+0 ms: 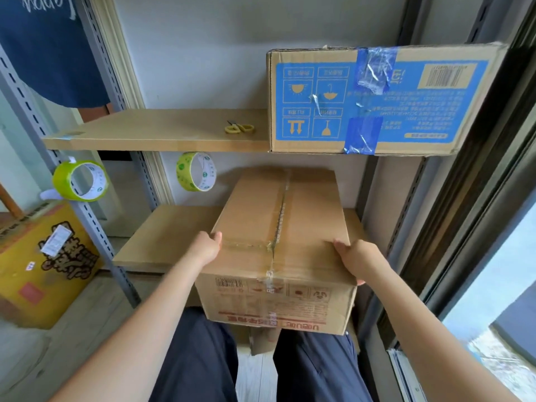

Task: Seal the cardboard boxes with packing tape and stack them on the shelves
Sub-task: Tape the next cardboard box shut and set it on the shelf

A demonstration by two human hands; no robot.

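Note:
A brown cardboard box (278, 227), its top seam sealed with clear tape, rests partly on the lower shelf (162, 236) and overhangs toward me. My left hand (207, 246) grips its left top edge, thumb on top. My right hand (352, 256) grips the right top edge near the front corner. A second box (377, 100) with a blue printed panel and blue tape sits on the upper shelf (156, 132) at the right. Two green tape rolls hang from the rack, one roll (79, 181) at the left post and another roll (195, 171) under the upper shelf.
Yellow-handled scissors (239, 128) lie on the upper shelf left of the blue box. A yellow printed carton (43, 262) stands on the floor at the left. A dark window frame (464, 198) runs close along the right. A blue shirt (49, 47) hangs top left.

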